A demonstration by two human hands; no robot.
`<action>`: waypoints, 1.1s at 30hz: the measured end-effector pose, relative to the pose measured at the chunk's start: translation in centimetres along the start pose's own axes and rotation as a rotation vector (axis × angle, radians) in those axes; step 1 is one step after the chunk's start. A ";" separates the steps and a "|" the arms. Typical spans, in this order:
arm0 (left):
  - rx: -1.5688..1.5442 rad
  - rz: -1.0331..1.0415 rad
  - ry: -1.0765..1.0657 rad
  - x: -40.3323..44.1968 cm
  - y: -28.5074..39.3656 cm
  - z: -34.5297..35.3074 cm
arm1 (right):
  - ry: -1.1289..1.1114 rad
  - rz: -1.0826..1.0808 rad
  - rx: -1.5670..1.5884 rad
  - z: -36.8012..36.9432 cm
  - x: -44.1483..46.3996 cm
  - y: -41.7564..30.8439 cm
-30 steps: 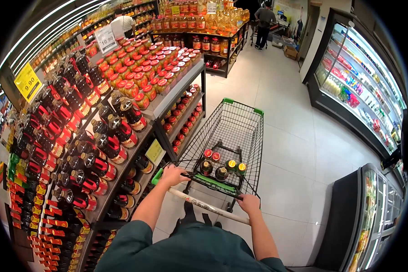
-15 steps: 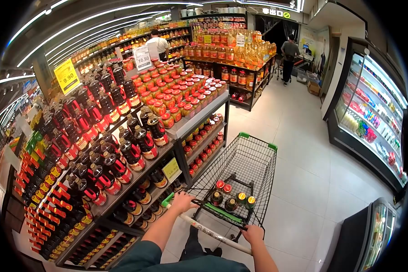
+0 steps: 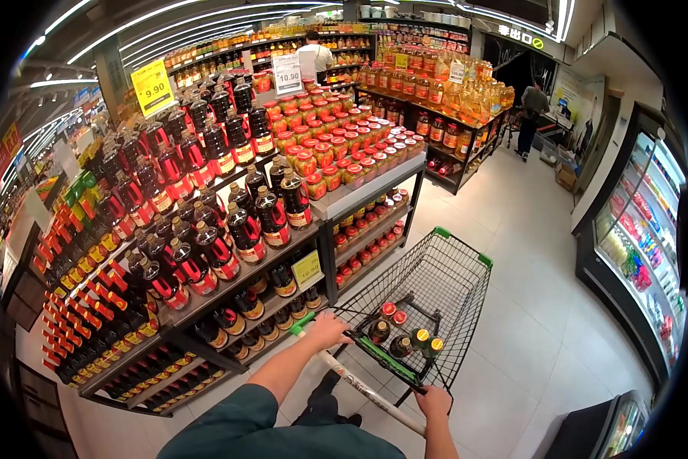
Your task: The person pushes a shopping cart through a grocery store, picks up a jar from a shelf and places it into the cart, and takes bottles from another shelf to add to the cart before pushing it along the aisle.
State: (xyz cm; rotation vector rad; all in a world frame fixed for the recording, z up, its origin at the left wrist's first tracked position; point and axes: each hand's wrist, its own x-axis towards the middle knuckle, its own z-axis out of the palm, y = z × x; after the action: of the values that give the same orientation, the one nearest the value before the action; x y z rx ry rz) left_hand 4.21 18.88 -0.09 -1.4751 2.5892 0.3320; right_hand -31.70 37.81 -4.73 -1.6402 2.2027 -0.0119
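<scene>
Both hands grasp the shopping cart [image 3: 472,306]: the left hand [image 3: 327,330] closes at the left end of the pale handle [image 3: 368,392], beside its green end cap [image 3: 304,321], while the right hand [image 3: 436,401] is wrapped about the cart's right rear corner. The cart stands on the tiled floor [image 3: 528,329], just ahead of the person, its front pointing up the aisle.

To guide it well, even pressure from both hands seems best—too much from one side would swing the nose round. The two red-lidded jars [image 3: 394,312], two dark bottles [image 3: 390,339] and two yellow-topped containers [image 3: 427,343] all stand upright near the cart's rear edge, so gentle starts and stops should keep them from tipping.

The closest obstacle is on the left: the jar shelf [image 3: 371,183], whose right edge runs near the cart's left side, and the bottle shelf [image 3: 244,279] before it, with a yellow price card [image 3: 307,270] at its right corner, near the left hand. A little more room on that side would spare the knuckles. Farther right stand a tall chilled case [image 3: 612,302] and a low case [image 3: 589,428]. Beyond the jars are bottles of golden liquid [image 3: 470,99]; up the aisle, a person in a grey top [image 3: 531,115] stands near a cardboard box [image 3: 565,176]—both worth steering wide of.
</scene>
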 end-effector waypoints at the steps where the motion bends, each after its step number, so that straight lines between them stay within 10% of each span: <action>1: -0.027 0.004 -0.003 0.4 -0.1 0.1 | 0.012 0.004 0.003 -0.4 0.2 0.0; 33: -0.067 0.044 0.047 19.7 -1.8 -2.4 | 0.032 -0.033 -0.069 -7.8 18.2 1.8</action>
State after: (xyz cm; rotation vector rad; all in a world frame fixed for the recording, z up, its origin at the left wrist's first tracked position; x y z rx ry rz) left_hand -4.33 1.00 -2.55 -1.4661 2.6753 0.3984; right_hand -40.12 19.79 -3.47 -1.7253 2.2225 0.0291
